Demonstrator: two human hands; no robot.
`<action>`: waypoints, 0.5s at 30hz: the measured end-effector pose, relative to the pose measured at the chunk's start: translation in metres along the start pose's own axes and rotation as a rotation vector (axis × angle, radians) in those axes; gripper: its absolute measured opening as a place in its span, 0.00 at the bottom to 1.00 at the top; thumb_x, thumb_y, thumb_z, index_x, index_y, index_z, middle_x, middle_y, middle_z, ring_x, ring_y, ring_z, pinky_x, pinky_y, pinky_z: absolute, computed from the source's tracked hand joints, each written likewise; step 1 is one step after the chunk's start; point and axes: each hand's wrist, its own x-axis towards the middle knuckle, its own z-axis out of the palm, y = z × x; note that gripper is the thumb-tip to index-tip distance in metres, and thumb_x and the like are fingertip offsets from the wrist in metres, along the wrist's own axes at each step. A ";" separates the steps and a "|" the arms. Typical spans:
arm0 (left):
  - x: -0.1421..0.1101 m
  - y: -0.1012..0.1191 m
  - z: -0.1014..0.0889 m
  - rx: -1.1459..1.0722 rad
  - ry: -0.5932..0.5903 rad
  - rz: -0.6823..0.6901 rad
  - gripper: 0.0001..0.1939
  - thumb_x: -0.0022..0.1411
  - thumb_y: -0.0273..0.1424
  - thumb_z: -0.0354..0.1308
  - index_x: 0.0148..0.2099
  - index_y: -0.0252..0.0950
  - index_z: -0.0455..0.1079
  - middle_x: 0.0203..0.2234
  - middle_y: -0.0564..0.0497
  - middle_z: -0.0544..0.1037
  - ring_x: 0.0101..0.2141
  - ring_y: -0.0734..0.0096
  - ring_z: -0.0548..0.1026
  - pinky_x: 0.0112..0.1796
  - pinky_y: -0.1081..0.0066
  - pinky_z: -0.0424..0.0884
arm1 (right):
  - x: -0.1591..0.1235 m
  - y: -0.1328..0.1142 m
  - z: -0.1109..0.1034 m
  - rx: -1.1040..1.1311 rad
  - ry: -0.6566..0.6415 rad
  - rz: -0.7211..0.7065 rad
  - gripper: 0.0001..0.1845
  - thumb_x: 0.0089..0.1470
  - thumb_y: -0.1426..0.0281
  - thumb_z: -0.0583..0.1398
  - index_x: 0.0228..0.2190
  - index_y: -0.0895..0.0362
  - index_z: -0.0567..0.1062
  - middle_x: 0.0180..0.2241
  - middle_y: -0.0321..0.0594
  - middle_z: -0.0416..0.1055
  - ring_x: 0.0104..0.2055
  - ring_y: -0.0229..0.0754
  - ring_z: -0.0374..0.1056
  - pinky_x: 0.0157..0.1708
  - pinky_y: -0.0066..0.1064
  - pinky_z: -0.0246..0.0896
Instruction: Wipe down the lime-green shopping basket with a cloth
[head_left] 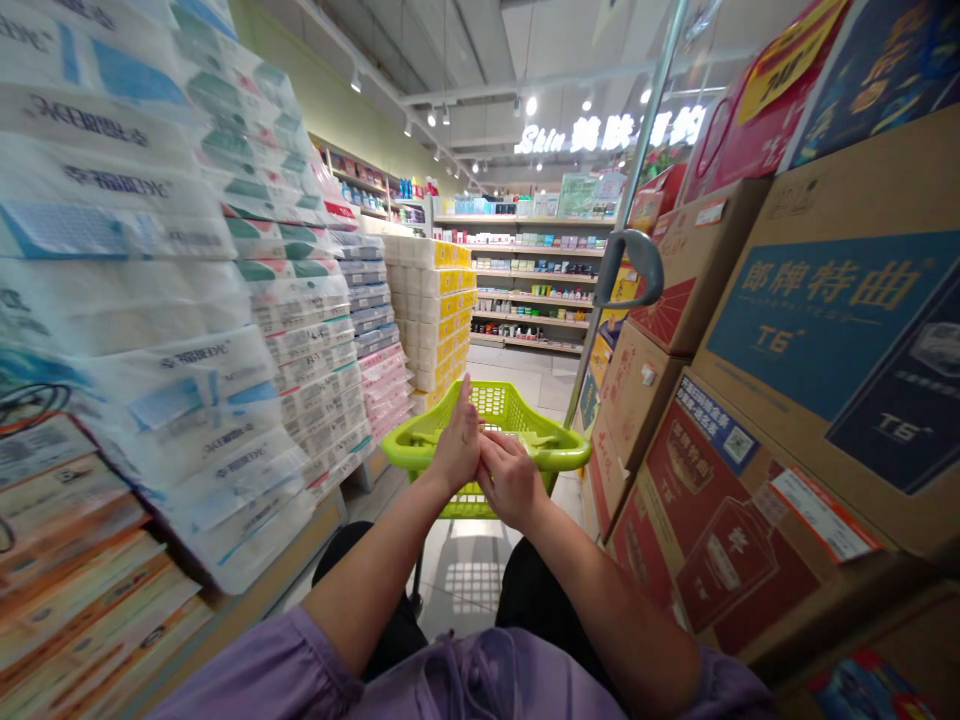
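My left hand (459, 446) is raised in the middle of the head view, its fingers straight and pointing upward, with nothing in it. Against its palm side rests my right hand (516, 478), fingers laid toward the left one; its fingertips are partly hidden. The hands touch each other. Just beyond them stands a lime-green plastic shopping cart (559, 458) with a perforated basket. Neither hand visibly grips its rim.
Toilet-paper packs (217, 420) are piled high on the left, with yellow-and-white packs (431, 300) farther along. Cardboard boxes (810, 330) rise close on the right, beside a metal pole with a grey handle (651, 268). Stocked shelves (532, 270) close off the far end.
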 end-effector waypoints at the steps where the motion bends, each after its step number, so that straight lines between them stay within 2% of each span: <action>1: 0.002 -0.005 -0.002 -0.065 0.076 -0.033 0.30 0.69 0.42 0.21 0.69 0.40 0.41 0.60 0.43 0.64 0.44 0.70 0.75 0.42 0.69 0.71 | 0.001 -0.003 0.001 -0.007 -0.030 -0.025 0.19 0.61 0.67 0.52 0.52 0.56 0.69 0.49 0.44 0.72 0.55 0.45 0.63 0.52 0.37 0.57; 3: 0.007 -0.017 -0.008 -0.091 0.174 -0.067 0.31 0.69 0.43 0.22 0.68 0.39 0.45 0.62 0.43 0.61 0.47 0.70 0.74 0.43 0.68 0.71 | 0.003 -0.009 0.003 -0.041 -0.047 -0.013 0.16 0.60 0.64 0.55 0.47 0.55 0.72 0.48 0.44 0.73 0.54 0.46 0.63 0.51 0.36 0.56; 4: 0.009 -0.022 -0.012 -0.060 0.175 -0.079 0.31 0.69 0.44 0.23 0.67 0.38 0.49 0.61 0.43 0.63 0.48 0.68 0.73 0.44 0.68 0.70 | 0.005 -0.011 0.003 -0.065 -0.047 0.013 0.15 0.59 0.62 0.56 0.44 0.55 0.73 0.47 0.44 0.73 0.53 0.46 0.64 0.51 0.37 0.56; 5: 0.010 -0.027 -0.015 -0.011 0.136 -0.102 0.32 0.69 0.44 0.23 0.65 0.38 0.54 0.58 0.44 0.67 0.47 0.67 0.74 0.45 0.66 0.70 | 0.006 -0.013 0.003 -0.090 -0.049 0.044 0.14 0.59 0.60 0.57 0.42 0.55 0.73 0.45 0.45 0.74 0.51 0.46 0.65 0.50 0.37 0.55; 7: 0.012 -0.033 -0.022 0.106 -0.040 -0.168 0.33 0.69 0.44 0.23 0.59 0.39 0.64 0.50 0.46 0.76 0.44 0.66 0.76 0.44 0.65 0.70 | 0.010 -0.015 0.003 -0.149 -0.059 0.108 0.14 0.57 0.58 0.58 0.37 0.55 0.72 0.41 0.45 0.74 0.47 0.47 0.66 0.51 0.39 0.52; 10: 0.012 -0.035 -0.027 0.291 -0.309 -0.228 0.36 0.69 0.45 0.22 0.50 0.43 0.72 0.41 0.49 0.80 0.42 0.64 0.77 0.41 0.65 0.70 | 0.014 -0.010 0.002 -0.211 -0.068 0.178 0.12 0.56 0.60 0.58 0.36 0.56 0.71 0.36 0.43 0.73 0.43 0.46 0.66 0.54 0.42 0.48; 13: 0.010 -0.030 -0.028 0.476 -0.369 -0.214 0.38 0.68 0.46 0.22 0.46 0.41 0.75 0.40 0.46 0.80 0.42 0.60 0.77 0.40 0.65 0.69 | 0.009 0.010 0.001 -0.235 -0.083 0.256 0.07 0.57 0.67 0.55 0.35 0.56 0.70 0.33 0.42 0.72 0.39 0.45 0.66 0.48 0.39 0.54; 15: 0.007 -0.026 -0.025 0.603 -0.367 -0.178 0.36 0.68 0.46 0.25 0.46 0.39 0.75 0.37 0.42 0.81 0.39 0.58 0.78 0.38 0.63 0.69 | 0.002 0.028 -0.002 -0.257 -0.069 0.325 0.10 0.57 0.70 0.52 0.39 0.57 0.70 0.35 0.43 0.72 0.36 0.45 0.66 0.40 0.37 0.58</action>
